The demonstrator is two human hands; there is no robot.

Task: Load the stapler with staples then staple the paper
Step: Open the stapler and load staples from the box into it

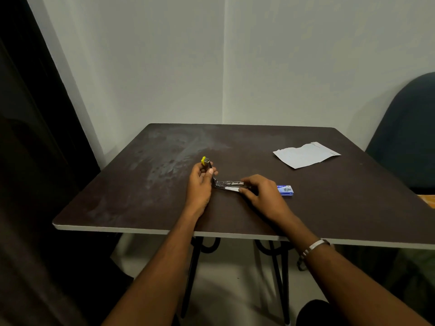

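Note:
A small metal stapler (227, 184) with a yellow tip lies hinged open near the middle of the dark table (141, 196). My left hand (200, 182) grips its raised top arm, the yellow end sticking up above my fingers. My right hand (261, 191) pinches the front of the flat base and magazine lying on the table. A blue staple box (286, 190) sits just behind my right hand, partly hidden by it. A white sheet of paper (306, 154) with a torn edge lies at the far right of the table.
The table stands in a corner of white walls. A dark chair back (407, 128) is at the right edge. Black metal table legs (193, 267) show under the near edge. Something orange (429, 200) peeks in at the right.

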